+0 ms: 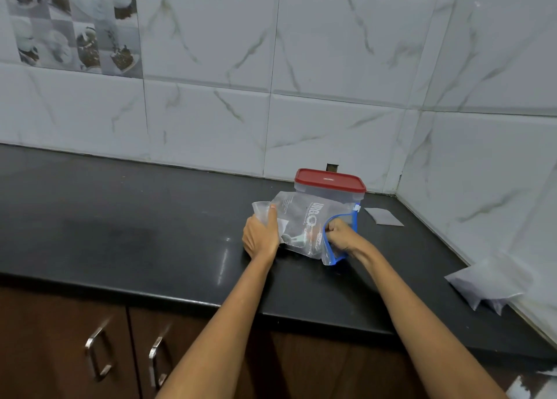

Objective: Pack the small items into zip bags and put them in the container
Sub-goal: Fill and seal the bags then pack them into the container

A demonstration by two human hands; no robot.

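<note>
A clear zip bag (304, 220) with a blue zip edge and white lettering lies on the black counter (120, 226), with small grey items dimly visible inside. My left hand (260, 232) grips the bag's closed left end, thumb up along it. My right hand (342, 232) is curled at the blue mouth of the bag, with fingers inside the opening. Just behind the bag stands a clear plastic container (330, 190) with a red lid on it.
A small flat bag (384, 216) lies to the right of the container. Another pale bag (488, 281) rests at the counter's right edge by the tiled side wall. Brown cabinet doors with metal handles (98, 356) run below the counter's front edge.
</note>
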